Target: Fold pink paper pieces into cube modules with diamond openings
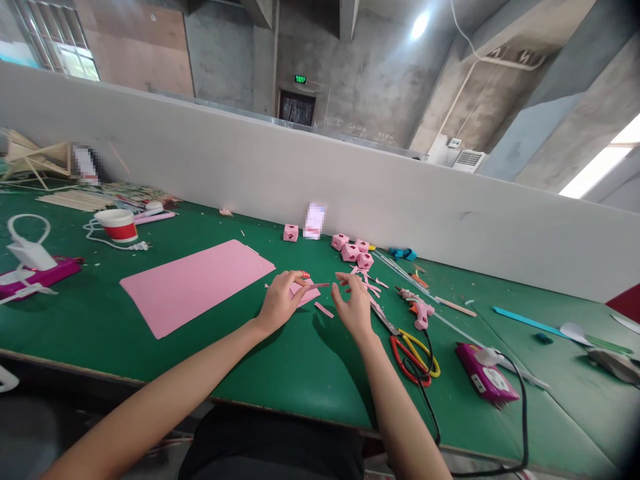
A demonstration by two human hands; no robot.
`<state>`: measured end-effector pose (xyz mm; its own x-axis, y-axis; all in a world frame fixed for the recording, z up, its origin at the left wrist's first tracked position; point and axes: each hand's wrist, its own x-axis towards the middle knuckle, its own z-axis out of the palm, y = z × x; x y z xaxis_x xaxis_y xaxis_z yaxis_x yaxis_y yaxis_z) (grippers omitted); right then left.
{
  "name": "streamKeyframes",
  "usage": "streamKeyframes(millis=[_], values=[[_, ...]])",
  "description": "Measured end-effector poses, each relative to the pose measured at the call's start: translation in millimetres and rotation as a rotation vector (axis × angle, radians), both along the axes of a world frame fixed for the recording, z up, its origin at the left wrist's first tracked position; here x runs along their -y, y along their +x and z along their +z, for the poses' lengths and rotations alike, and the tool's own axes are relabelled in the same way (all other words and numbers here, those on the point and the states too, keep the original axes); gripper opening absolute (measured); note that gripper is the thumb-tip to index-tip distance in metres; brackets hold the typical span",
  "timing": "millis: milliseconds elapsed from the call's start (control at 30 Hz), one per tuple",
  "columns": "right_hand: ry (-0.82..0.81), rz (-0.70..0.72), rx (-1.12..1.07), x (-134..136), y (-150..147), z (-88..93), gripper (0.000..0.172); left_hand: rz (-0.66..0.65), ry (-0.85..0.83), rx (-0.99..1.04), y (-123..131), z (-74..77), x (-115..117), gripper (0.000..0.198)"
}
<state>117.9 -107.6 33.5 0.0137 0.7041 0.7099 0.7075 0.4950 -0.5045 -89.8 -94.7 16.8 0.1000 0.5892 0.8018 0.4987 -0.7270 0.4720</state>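
Observation:
My left hand point(283, 301) is closed on a thin pink paper strip point(320, 285), which points right between the hands. My right hand point(354, 308) has its fingers apart and curved just right of the strip's end, with nothing in it. Behind and below my left fingers lie small pink paper pieces point(309, 296), partly hidden. Another short pink strip point(324, 309) rests on the green table point(310, 373) between my hands. A large pink sheet point(197, 287) lies flat to the left. Folded pink paper shapes point(351, 252) sit farther back, with one more point(291, 233) standing apart.
Right of my right hand are scissors point(414, 357), a pink glue gun point(423, 313) with a black cord, and a purple power strip point(486, 377). A paper cup point(116, 225) and another power strip point(40, 277) stand left. A phone point(315, 221) leans on the partition point(250, 180).

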Motion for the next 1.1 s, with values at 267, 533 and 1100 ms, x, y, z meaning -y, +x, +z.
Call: streamKeyframes(millis=[267, 533, 1100], values=[[-0.063, 0.176, 0.048, 11, -15, 1.6, 0.018, -0.007, -0.007, -0.029, 2, 0.1, 3, 0.012], [-0.054, 0.226, 0.102, 15, -19, 3.1, 0.014, -0.035, -0.003, -0.062, 2, 1.9, 5, 0.017], [-0.039, 0.008, 0.089, 5, -6, 2.7, 0.015, -0.030, 0.012, -0.080, 1, 4.7, 5, 0.016]])
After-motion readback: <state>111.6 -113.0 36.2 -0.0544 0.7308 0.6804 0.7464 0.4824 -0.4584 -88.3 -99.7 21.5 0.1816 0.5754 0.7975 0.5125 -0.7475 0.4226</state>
